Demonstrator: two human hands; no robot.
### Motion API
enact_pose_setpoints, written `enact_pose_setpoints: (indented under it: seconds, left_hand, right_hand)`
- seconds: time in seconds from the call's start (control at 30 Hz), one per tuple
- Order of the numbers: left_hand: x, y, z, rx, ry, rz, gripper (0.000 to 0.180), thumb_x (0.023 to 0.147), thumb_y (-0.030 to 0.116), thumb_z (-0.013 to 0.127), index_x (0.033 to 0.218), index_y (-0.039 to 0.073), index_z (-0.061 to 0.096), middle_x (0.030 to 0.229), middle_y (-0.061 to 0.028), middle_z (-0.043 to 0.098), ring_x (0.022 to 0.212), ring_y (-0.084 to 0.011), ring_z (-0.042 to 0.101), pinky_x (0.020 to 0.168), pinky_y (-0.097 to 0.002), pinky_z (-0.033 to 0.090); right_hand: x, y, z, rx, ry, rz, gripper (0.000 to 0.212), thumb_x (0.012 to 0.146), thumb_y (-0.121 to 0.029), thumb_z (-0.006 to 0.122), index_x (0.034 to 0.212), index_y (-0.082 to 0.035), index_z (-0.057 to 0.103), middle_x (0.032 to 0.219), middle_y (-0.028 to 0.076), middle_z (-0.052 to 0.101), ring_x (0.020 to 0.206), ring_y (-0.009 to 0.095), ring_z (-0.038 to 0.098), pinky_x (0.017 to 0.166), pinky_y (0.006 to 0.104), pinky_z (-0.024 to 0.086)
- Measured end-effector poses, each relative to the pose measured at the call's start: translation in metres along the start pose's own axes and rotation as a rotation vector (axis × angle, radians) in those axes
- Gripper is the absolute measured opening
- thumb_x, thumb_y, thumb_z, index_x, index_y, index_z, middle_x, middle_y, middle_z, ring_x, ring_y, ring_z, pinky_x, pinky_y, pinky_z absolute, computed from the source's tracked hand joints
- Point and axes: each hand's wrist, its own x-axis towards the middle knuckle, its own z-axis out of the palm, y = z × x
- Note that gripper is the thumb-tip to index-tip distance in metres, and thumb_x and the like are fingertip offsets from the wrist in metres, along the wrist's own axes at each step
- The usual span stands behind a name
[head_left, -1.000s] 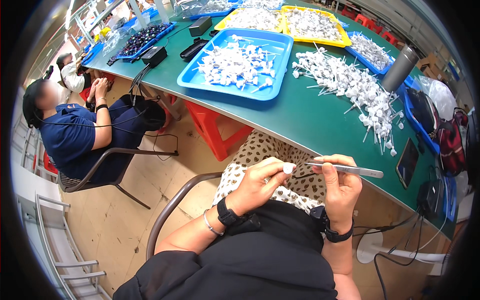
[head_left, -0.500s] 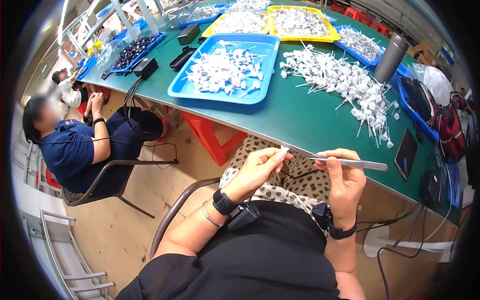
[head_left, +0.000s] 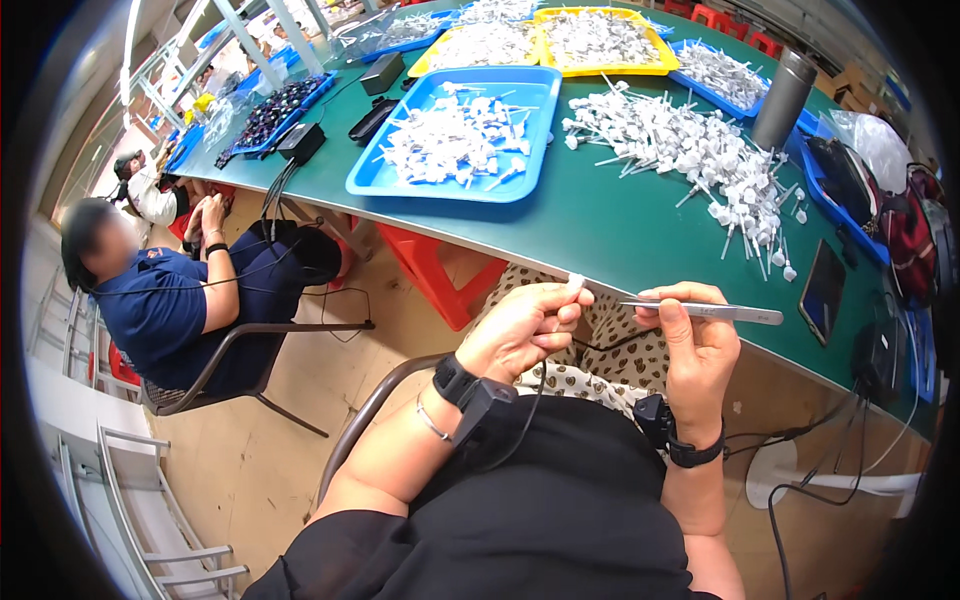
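My left hand (head_left: pixel 537 322) pinches a small white plastic piece (head_left: pixel 576 282) between thumb and forefinger, just off the table's near edge. Much of the piece is hidden by the fingers. Silver tweezers (head_left: pixel 735 313) lie in the grip of my right hand (head_left: pixel 692 345), their pointed tips aimed left toward the white piece but apart from it. On the table, a loose heap of white parts with thin stems (head_left: pixel 690 150) spreads out ahead of my right hand. A blue tray (head_left: pixel 365 182) holding similar white parts sits ahead of my left hand.
Yellow trays (head_left: pixel 663 67) of white parts stand at the back of the green table (head_left: pixel 490 232). A phone (head_left: pixel 822 290), a grey metal bottle (head_left: pixel 785 100) and bags (head_left: pixel 905 235) line the right side. At left a person (head_left: pixel 160 300) sits in a chair. A red stool (head_left: pixel 440 285) is under the table.
My left hand has turned slightly, and its fingers have curled in more around the white piece. The tweezers stay in my right hand. The whole view has shifted a little.
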Motion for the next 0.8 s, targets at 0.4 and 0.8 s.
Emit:
enact_pose_setpoints:
  seconds: [0.4,0.8]
  left_hand:
    - [-0.025,-0.026,-0.012,1.094,-0.032,1.022,0.013,0.098,0.001,0.064,0.109,0.003,0.071,0.101,-0.0089,0.071,0.08,-0.0126,0.065,0.07,-0.026,0.054]
    - [-0.025,-0.023,-0.011,1.143,0.001,1.057,0.01,0.097,0.002,0.065,0.106,0.0,0.069,0.098,-0.0075,0.071,0.073,-0.0121,0.063,0.067,-0.0265,0.053]
  right_hand:
    - [0.004,-0.003,-0.006,0.041,0.01,-0.034,0.014,0.101,-0.008,0.065,0.109,0.004,0.062,0.099,0.011,0.071,0.088,0.014,0.069,0.082,0.0277,0.058]
    - [0.005,-0.003,-0.008,0.039,0.023,-0.053,0.015,0.101,-0.008,0.064,0.109,0.003,0.061,0.1,0.011,0.071,0.088,0.013,0.068,0.081,0.0279,0.059]
